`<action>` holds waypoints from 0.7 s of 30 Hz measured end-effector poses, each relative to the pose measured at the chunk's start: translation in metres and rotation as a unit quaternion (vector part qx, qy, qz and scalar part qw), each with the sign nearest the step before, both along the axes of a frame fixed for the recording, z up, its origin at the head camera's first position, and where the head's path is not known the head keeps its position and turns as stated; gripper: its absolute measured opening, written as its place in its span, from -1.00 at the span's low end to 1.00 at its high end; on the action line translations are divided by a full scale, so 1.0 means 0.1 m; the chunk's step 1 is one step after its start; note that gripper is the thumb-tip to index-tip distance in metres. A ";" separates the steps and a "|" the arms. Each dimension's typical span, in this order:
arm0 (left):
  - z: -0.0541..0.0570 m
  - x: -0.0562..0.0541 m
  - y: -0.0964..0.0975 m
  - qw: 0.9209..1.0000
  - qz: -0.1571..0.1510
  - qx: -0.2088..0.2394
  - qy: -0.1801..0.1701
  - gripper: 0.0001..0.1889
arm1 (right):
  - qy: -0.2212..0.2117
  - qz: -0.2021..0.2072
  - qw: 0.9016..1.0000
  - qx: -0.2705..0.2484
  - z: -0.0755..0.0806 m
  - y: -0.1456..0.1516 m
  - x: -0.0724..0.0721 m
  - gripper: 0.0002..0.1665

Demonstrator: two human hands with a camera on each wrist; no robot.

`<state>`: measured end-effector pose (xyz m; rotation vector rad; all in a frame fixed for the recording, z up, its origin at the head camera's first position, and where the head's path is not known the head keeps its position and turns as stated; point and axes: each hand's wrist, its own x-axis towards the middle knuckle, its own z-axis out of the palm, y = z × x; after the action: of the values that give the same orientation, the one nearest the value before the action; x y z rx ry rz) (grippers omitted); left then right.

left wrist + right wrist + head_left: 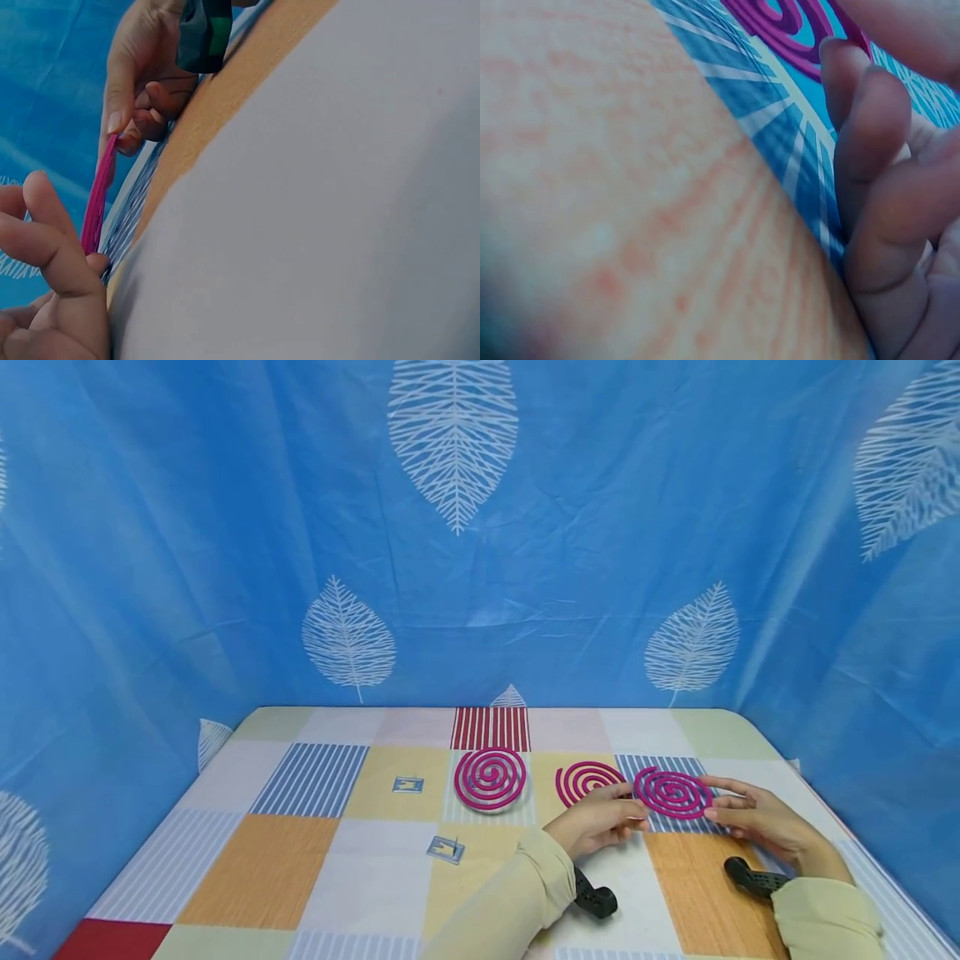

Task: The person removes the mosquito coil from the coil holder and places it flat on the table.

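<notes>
Your left hand (596,823) was at the nine o'clock rim of the magenta coil (672,792), though whether it gripped or merely touched, I couldn't tell; the coil, round and without a long axis, spanned the gap, at two o'clock from the left, ten from your right hand (768,825), which pinched its three o'clock rim; neither was clearly nearer

There are 3 coils (673,792), 2 metal stands (446,850) — and 2 wrist cameras (597,900).
</notes>
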<state>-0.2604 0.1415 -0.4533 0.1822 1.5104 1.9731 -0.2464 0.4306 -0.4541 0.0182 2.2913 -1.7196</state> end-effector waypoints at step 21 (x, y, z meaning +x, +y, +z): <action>0.09 0.10 -0.05 0.999 0.010 -0.014 0.031 -0.38 | -0.001 -0.040 0.995 0.089 0.07 -0.15 -0.01 -0.04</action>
<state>-0.2505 0.1366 -0.4438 0.2185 1.5850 1.9774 -0.2477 0.4157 -0.4466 0.1502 2.4662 -1.5441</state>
